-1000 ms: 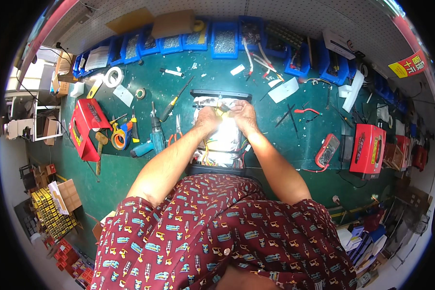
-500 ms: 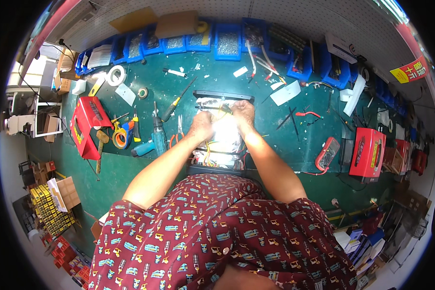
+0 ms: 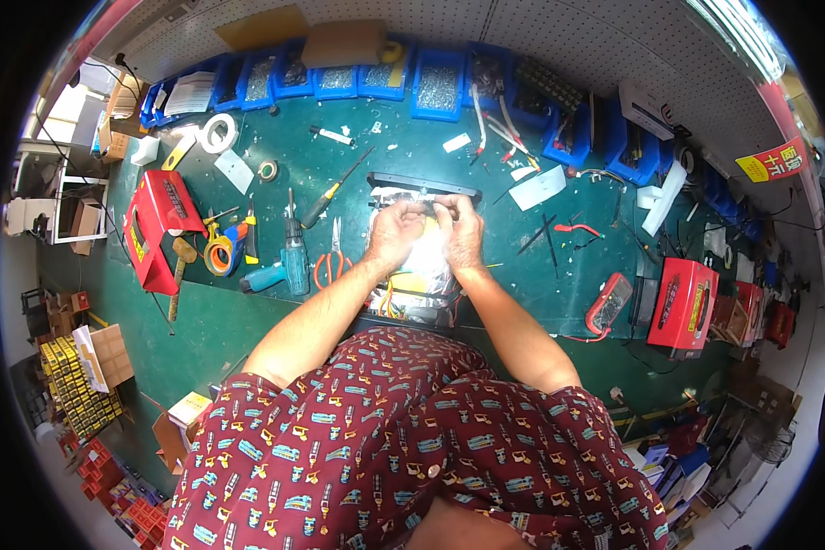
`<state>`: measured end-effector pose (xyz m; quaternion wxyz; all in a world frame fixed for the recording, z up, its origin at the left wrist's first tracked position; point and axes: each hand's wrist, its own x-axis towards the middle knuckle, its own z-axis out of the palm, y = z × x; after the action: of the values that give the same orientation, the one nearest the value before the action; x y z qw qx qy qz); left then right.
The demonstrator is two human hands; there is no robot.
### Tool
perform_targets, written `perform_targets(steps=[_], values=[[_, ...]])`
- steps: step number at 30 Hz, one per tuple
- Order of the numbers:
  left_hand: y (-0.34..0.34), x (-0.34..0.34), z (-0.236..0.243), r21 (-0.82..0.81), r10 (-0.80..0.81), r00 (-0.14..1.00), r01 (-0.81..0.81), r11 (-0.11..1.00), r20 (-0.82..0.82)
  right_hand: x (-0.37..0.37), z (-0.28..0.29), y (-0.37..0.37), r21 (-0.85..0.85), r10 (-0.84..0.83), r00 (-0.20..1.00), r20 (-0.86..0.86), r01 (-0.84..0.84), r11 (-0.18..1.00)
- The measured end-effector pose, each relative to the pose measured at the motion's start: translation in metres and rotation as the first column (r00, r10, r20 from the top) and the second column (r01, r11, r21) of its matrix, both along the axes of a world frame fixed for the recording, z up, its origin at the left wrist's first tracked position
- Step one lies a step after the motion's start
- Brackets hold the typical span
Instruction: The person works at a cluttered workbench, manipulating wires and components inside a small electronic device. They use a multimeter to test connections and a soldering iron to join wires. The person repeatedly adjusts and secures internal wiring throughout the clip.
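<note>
Lying under hands (image 3: 398,236) (image 3: 464,238): silvery unit (image 3: 423,272); hands nearly together toward far end, grip unclear.

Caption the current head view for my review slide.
Left hand and right hand close together over a silvery, wired unit on a green workbench, blue parts bins beyond.

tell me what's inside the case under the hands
Inside the case, yellow wires and silvery material show. Left hand and right hand cover parts toward its far end; the middle is too bright.
</note>
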<state>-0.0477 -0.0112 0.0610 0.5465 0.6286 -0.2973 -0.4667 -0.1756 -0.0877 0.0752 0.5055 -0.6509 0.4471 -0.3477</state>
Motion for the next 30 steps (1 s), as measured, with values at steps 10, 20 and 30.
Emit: perform_targets(steps=[10,20,30], values=[[0.002,0.003,-0.014,-0.003,0.036,0.999,-0.036,0.999,-0.005,-0.004,-0.009,-0.014,-0.422,0.132,0.978,-0.164,-0.191,0.886],[0.002,0.010,-0.006,0.038,-0.059,0.998,0.059,0.998,0.007,-0.005,-0.011,-0.018,-0.457,0.193,0.969,-0.153,-0.243,0.856],[0.001,0.012,-0.011,0.047,-0.119,0.992,0.121,0.991,-0.047,-0.009,-0.007,-0.021,-0.488,0.253,0.957,-0.144,-0.291,0.823]])
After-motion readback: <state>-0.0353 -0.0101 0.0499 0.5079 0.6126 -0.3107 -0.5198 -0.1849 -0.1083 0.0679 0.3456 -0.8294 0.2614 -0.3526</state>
